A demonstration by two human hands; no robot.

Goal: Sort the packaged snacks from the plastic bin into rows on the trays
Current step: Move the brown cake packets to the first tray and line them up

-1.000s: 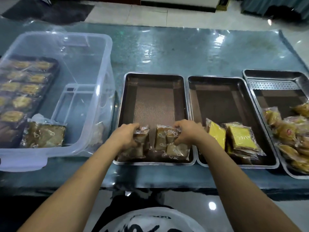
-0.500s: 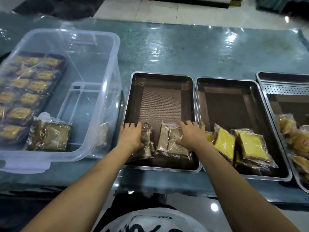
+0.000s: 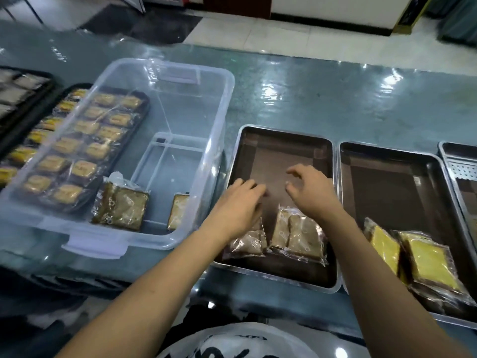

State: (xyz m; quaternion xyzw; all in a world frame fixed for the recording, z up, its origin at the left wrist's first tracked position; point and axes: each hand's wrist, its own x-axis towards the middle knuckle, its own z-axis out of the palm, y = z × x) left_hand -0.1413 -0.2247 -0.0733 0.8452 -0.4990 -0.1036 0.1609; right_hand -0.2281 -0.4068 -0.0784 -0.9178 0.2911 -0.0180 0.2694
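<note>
Hovering empty over the tray (image 3: 284, 130) with left hand (image 3: 240, 202) and right hand (image 3: 309, 195), fingers loose. Got brown packs (image 3: 296, 236) at its near end, two spare packs (image 3: 121, 205) in the plastic bin (image 3: 216, 140). Best to lay those snug alongside.

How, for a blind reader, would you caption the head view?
Left hand and right hand, empty, hang over brown snack packets at a steel tray's near end. Two more lie in the plastic bin; yellow packets sit in the next tray.
</note>
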